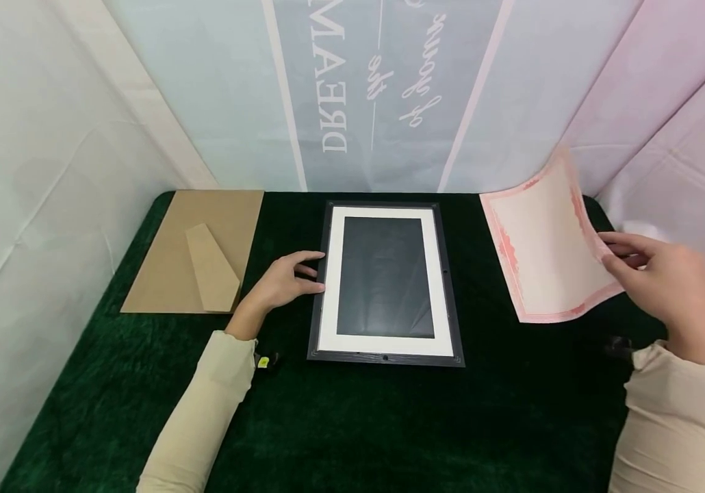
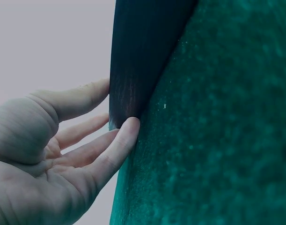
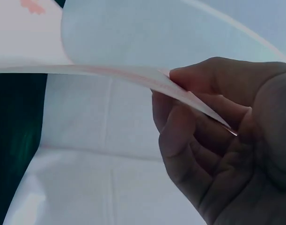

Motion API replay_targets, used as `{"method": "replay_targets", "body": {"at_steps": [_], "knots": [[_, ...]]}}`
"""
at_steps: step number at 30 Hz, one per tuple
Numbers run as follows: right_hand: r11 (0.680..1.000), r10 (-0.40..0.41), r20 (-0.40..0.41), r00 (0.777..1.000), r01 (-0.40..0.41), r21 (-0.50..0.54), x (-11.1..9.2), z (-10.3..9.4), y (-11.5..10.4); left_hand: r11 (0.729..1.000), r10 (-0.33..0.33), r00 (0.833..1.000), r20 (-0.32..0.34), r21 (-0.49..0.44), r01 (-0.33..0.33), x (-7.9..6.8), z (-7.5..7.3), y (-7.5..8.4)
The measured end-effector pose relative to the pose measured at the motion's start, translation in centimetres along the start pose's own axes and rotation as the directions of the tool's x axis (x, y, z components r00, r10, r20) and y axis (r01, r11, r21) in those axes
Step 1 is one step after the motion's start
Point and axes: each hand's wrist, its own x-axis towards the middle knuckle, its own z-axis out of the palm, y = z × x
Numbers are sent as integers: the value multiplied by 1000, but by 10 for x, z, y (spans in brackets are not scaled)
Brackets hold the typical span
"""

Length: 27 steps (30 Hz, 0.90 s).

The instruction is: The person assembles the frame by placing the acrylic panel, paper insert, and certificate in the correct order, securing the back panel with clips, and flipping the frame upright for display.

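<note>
A black picture frame (image 1: 352, 357) lies in the middle of the table, with a white mat (image 1: 441, 308) around a dark, glossy centre. My left hand (image 1: 281, 281) touches its left edge. In the left wrist view, the thumb and fingertips of that left hand (image 2: 58, 150) rest against the dark frame side (image 2: 138, 56), fingers extended. On the right, a pale sheet of paper (image 1: 549, 246) with a pink border curves upward. My right hand (image 1: 675, 281) pinches the sheet's right edge between thumb and fingers, as the right wrist view also shows.
A brown backing board (image 1: 164, 274) with an angled stand flap (image 1: 212, 270) lies at the left. Dark green cloth (image 1: 389, 424) covers the table. Behind it hangs a light blue backdrop with lettering (image 1: 334, 96); white curtains (image 1: 32, 171) flank the sides.
</note>
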Motion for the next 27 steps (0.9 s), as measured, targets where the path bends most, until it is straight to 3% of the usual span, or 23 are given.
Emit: {"method": "replay_targets", "body": {"at_steps": [6,15,27], "knots": [[996,-62,-53,997,65,58,-6,-2,-21,1000,1,1000,0,-4,-1,0,-1,0],[965,-112,-209,971,157,211,-13,1,-50,1000,-3,1000,4,-13,3,0,-1,-1],[947,-118,-243,963,183,263,-18,2,-66,1000,-7,1000,7,-10,7,0,-1,0]]}}
